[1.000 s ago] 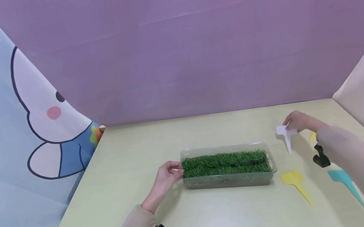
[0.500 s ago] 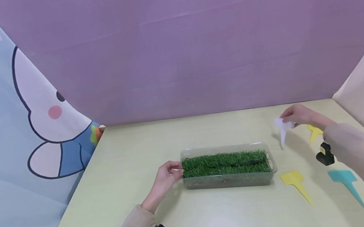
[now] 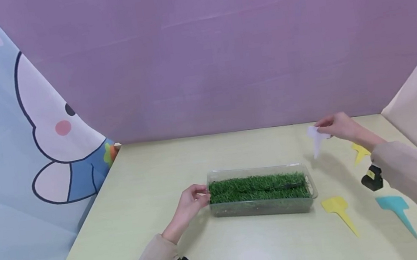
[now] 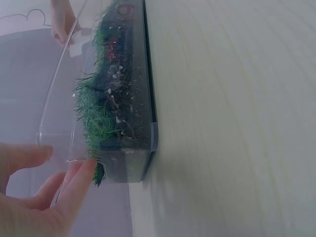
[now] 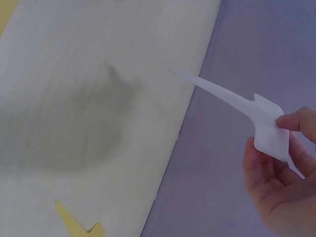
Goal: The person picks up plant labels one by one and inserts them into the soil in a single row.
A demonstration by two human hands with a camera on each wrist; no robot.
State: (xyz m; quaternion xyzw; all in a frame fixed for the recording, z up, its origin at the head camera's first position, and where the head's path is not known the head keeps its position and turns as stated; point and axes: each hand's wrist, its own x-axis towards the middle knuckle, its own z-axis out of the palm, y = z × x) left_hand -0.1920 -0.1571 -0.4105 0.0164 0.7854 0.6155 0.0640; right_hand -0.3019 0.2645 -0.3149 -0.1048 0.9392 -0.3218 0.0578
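Observation:
My right hand (image 3: 336,126) pinches a white T-shaped plant label (image 3: 315,140) by its wide head, above the table at the back right. In the right wrist view, the thumb presses the label (image 5: 269,128) against the fingers, and its pointed stem aims away from the hand. A clear plastic tray (image 3: 262,208) with strips of artificial grass (image 3: 257,183) lies mid-table. At its left end my left hand (image 3: 187,205) holds the rim between thumb and fingers; the left wrist view shows the fingertips (image 4: 86,173) at that end wall.
A yellow plant label (image 3: 337,207) lies right of the tray, with a teal one (image 3: 396,206) beyond it. Another yellow label (image 3: 360,151) lies near my right wrist, partly covered by the sleeve. A purple cloth (image 3: 222,58) hangs behind the table.
My right hand has risen and moved slightly left toward the back with the white label. The farther yellow label shows more now. The left hand and tray have stayed in place.

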